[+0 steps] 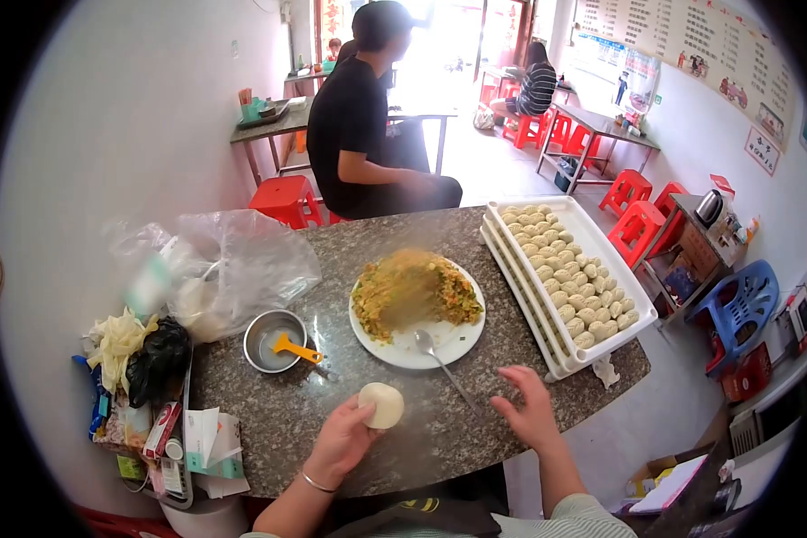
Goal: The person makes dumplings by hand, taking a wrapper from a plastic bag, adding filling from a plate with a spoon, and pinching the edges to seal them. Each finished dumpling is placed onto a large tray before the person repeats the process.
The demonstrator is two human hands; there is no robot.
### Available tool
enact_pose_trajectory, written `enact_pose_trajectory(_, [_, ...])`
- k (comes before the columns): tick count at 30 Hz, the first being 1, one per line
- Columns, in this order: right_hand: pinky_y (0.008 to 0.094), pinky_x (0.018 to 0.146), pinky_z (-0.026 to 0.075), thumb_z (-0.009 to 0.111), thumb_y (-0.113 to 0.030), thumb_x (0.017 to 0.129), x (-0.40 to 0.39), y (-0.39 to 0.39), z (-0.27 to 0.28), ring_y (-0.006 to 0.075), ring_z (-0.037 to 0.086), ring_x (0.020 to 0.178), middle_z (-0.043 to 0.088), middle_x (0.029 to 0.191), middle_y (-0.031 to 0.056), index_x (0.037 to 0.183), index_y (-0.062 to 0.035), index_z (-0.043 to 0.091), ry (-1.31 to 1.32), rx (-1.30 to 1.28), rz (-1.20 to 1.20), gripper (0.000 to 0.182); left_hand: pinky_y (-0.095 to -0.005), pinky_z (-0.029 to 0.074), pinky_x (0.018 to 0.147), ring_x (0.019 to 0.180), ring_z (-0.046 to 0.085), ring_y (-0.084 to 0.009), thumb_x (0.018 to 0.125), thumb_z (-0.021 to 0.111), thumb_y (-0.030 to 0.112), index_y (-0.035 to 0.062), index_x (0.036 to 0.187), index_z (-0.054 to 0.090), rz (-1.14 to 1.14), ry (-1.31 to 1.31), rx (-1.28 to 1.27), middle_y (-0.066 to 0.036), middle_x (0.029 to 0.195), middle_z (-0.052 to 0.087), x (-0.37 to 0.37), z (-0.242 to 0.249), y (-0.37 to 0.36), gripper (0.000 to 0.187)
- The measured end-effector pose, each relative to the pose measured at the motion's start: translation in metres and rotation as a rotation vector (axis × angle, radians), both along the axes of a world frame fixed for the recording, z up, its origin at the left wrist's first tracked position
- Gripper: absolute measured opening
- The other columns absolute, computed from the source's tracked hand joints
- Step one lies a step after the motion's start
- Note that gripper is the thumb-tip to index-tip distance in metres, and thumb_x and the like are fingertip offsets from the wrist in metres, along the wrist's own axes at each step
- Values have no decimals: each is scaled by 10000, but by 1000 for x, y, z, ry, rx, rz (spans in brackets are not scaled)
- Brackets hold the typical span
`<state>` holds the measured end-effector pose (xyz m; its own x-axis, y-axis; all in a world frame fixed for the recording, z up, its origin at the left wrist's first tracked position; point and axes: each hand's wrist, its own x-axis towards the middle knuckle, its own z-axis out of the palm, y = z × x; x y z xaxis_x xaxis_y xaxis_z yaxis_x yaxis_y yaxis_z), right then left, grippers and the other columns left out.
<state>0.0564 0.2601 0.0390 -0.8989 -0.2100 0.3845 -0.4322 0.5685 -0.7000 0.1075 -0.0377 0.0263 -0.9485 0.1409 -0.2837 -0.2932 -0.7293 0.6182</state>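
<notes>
A speckled grey-brown stone counter (pixel 269 403) fills the space before me. Beyond its far edge sits a person in black clothes and a dark cap (pixel 354 134), turned toward the bright doorway. On the right stands a stack of white rectangular plastic trays (pixel 605 348); on the left lies a heap of crumpled clear plastic bags (pixel 251 269). Between them rests a round white plate (pixel 386 354) carrying a chopped yellow-and-green filling (pixel 453 291), its middle blurred.

The left hand (pixel 342 439), a silvery bangle at its wrist, is partly closed, thumb and fingers gripping an edge. The right hand (pixel 529 412) is loosely open, fingers apart, holding nothing I can see, just beside a long-handled metal spoon (pixel 446 369) that leans from the plate onto the counter. Left of the plate, a round metal bowl (pixel 258 339) contains part of a yellow-orange-handled tool (pixel 296 348). What the left hand grips is a flat, pale disc of dough (pixel 383 405), held above the counter in front of the plate. Smallest are the pale, pleated dumplings (pixel 565 266), rowed in the top tray.
</notes>
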Motion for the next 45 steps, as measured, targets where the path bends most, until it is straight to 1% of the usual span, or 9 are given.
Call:
enact_pose_trajectory(3, [423,960,445,758,-196,792,-10,-22,-2,373,546,1106,573,1165,189,1246,-77,551,29,141,31,513,-329,507,888,1059,609,-201,933,577,100,6,1253,518,13,-1,-17,-100,1212,607,6,-13,-13,339])
enact_pose_trajectory(5, [405,918,474,766,-207,787,-15,-26,-14,330,578,1066,585,1141,163,1274,-82,524,41,197,48,558,-334,508,900,1068,608,-201,930,579,94,3,1252,516,32,16,-1,-104,1216,606,4,-18,-20,341])
enact_pose_trajectory(13, [326,678,510,685,-34,801,-21,-43,-40,209,610,707,616,848,91,1204,-73,584,-179,97,43,417,-345,490,955,1083,614,-203,946,559,90,-19,1238,530,73,11,-13,-111,1193,624,-8,-20,-16,313])
enact_pose_trajectory(21, [383,722,509,566,-42,870,-39,-45,-29,321,654,813,659,1009,197,1206,-32,584,-213,158,-2,336,-370,461,988,1109,588,-209,934,544,67,-24,1271,500,-10,1,51,-118,1210,603,-11,-23,-15,351])
enact_pose_trajectory(25, [385,722,504,581,-68,882,-63,-53,-23,345,658,840,672,949,194,1161,-42,628,-249,241,78,284,-377,456,995,1109,584,-221,921,536,45,-30,1280,481,16,-30,90,-123,1215,591,-12,-28,-15,371])
enact_pose_trajectory(30, [348,644,501,585,-80,888,-75,-78,7,237,623,677,610,779,115,1139,-101,674,-67,284,153,267,-375,453,992,1097,586,-223,924,526,55,-38,1270,486,73,-52,78,-117,1206,595,-10,-25,-16,360])
enact_pose_trajectory(34, [342,608,502,603,-126,891,-97,-101,-11,221,621,671,602,810,94,1125,-133,684,194,362,218,248,-380,454,995,1097,586,-223,925,518,53,-40,1251,503,31,-52,17,-118,1201,601,-15,-19,-10,339])
enact_pose_trajectory(41, [343,609,500,607,-109,878,-86,-77,0,243,624,672,607,790,99,1078,-131,712,4,469,205,227,-387,461,998,1106,587,-229,913,510,26,-49,1269,497,89,-65,53,-137,1206,597,-17,-32,-22,364])
enact_pose_trajectory(45, [352,635,498,611,-102,868,-90,-85,-8,268,620,679,614,793,114,1069,-122,718,-9,281,185,228,-389,468,995,1110,586,-241,922,497,27,-53,1254,499,45,-91,37,-149,1214,591,-32,-26,-7,342])
